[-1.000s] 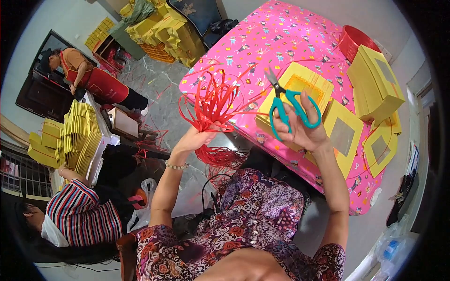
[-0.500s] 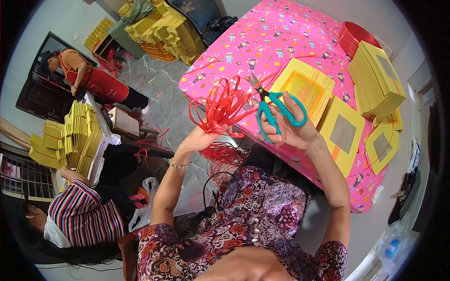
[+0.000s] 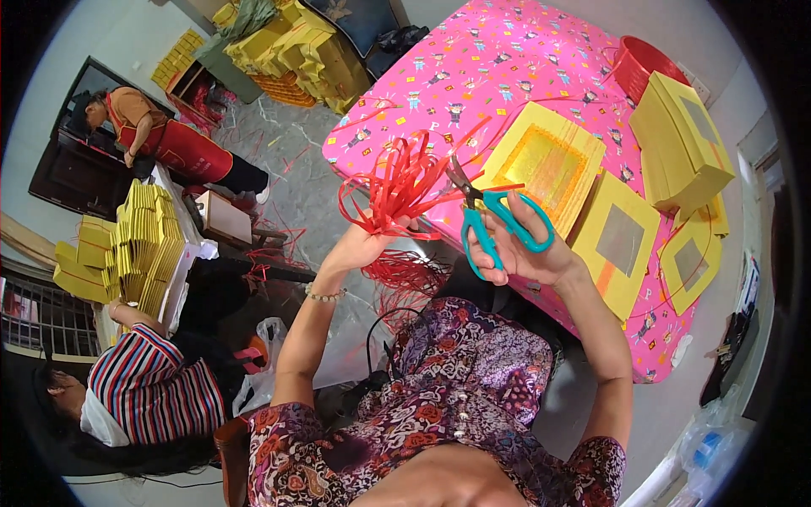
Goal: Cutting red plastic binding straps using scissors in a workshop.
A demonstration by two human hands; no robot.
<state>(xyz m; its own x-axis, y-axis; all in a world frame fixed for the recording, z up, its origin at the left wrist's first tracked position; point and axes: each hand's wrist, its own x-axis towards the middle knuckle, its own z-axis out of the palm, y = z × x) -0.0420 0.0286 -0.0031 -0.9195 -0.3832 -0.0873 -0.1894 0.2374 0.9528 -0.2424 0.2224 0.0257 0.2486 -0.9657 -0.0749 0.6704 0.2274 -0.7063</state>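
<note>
My left hand (image 3: 369, 241) is closed round a bundle of red plastic ribbon (image 3: 397, 190), looped above the fist and hanging in long strands below it. In my right hand (image 3: 541, 249) is a pair of scissors (image 3: 517, 221) with teal handles and dark blades, thumb and fingers through the loops. The blades stand partly apart beside the ribbon, and a few strands stretch past them to the right. Beyond the scissors, a stack of yellow paper sheets (image 3: 512, 147) with a gold panel lies on the table. Closer to my right forearm lies a yellow sheet with a grey square (image 3: 623, 237).
A pink patterned cloth covers the table (image 3: 524, 63). At its far right stand a red basket (image 3: 646, 69) and a tall yellow paper stack (image 3: 676, 148). To the left, two people work at another table piled with yellow bundles (image 3: 144, 241). Red scraps litter the floor (image 3: 291, 135).
The scissor handles have spread wider, and the blades have shifted slightly down. Red strands now reach across and past the blades. My left hand stays nearly in place with the ribbon bundle.
</note>
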